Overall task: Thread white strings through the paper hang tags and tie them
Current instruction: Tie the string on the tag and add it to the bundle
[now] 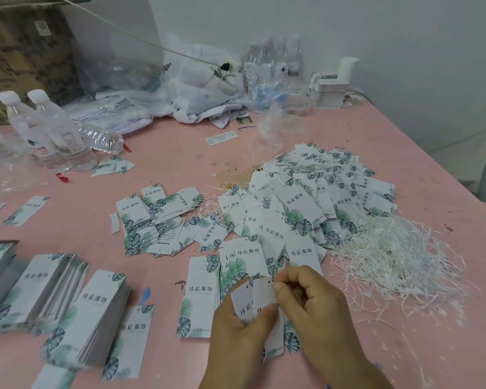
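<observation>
Hang tags: two, held low centre above pink desk | left hand grip closed on them | right hand grip pinching at top hole, string not discernible | loose white strings heaped just right | strung tags pile behind

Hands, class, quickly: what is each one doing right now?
Left hand: grips a pair of hang tags from below.
Right hand: fingers curled, pinching at the tags' top edge by the hole; any string there cannot be made out.
</observation>
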Available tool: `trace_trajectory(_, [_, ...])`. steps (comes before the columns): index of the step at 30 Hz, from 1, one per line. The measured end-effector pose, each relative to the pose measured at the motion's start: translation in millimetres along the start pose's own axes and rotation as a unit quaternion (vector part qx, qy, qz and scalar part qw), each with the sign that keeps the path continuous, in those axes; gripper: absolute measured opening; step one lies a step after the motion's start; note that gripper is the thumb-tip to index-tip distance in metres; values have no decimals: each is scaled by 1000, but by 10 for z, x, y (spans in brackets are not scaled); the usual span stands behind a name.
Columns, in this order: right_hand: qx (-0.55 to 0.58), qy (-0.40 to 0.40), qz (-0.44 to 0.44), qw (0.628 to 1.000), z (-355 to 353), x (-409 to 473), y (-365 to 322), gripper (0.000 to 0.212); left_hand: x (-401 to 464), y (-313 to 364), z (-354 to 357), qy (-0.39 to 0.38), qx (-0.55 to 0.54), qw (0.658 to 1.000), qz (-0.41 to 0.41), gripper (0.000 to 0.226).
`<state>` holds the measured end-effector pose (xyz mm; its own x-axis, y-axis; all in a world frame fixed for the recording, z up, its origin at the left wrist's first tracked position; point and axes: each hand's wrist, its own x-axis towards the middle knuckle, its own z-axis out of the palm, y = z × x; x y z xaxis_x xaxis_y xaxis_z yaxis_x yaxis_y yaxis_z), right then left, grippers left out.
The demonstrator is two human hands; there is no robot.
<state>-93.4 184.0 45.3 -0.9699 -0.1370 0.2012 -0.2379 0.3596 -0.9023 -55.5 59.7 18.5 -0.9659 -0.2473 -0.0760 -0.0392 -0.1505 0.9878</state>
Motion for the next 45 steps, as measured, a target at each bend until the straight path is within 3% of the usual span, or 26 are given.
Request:
trace_trajectory(9, [-45, 11, -36, 998, 2, 1, 9, 18, -11, -12, 3, -2, 52, 998, 25, 37])
trace_trajectory(13, [-52, 17, -47, 997, 4, 5, -5, 9, -31, 16, 13, -7, 74, 997, 39, 37])
trace_trajectory(19, [112, -42, 82, 989, -52, 62, 11, 29, -36, 60, -21, -37, 58, 997, 26, 42])
trace_trajectory(25, [230, -117, 170, 951, -141, 183, 53, 19, -36, 216, -38, -79, -103, 991, -40, 43])
trace_trajectory(30, [309, -167, 239, 905, -150, 202, 104, 20, 0, 240, -83, -128, -228, 958, -115, 44])
trace_trajectory(35, [319, -206, 244, 892, -142, 209, 86, 20, 53, 237, -47, -95, -209, 968, -104, 41])
trace_trajectory(39, [322, -224, 266, 881, -143, 206, 82, 16, 76, 176, -75, -70, -180, 977, -95, 51])
trace_trajectory(45, [322, -243, 279, 872, -146, 193, 71, 11, 62, 185, -74, -47, -168, 980, -96, 40])
